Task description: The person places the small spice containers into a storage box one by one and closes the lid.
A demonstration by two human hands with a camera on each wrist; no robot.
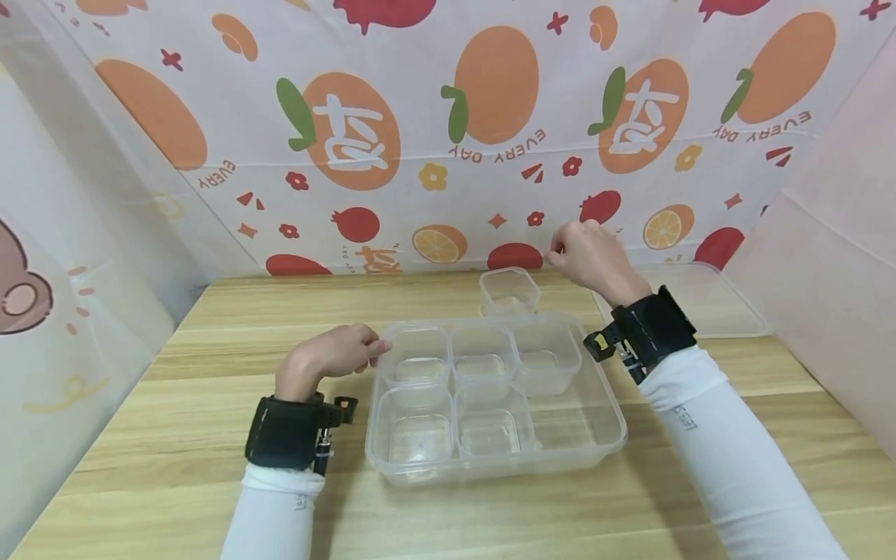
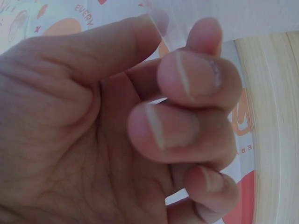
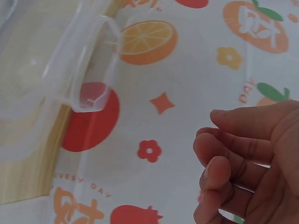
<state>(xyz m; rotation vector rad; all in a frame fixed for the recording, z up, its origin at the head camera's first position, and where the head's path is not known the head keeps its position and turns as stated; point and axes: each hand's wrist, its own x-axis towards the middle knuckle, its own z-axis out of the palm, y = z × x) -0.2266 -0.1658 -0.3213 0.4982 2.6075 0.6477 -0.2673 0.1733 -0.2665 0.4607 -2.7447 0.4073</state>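
Note:
A large clear plastic container sits on the table, with several small clear boxes inside it and bare floor at its front right corner. At its back left corner, my left hand pinches the rim; in the left wrist view the thumb and index finger meet at the clear plastic edge. My right hand is raised beyond the container, fingers loosely curled around nothing. Just left of it, one more small clear box stands outside the container, by its back edge.
A flat clear lid lies on the wooden table at the back right, partly behind the right forearm. A fruit-printed cloth hangs along the table's far edge, with more cloth at both sides.

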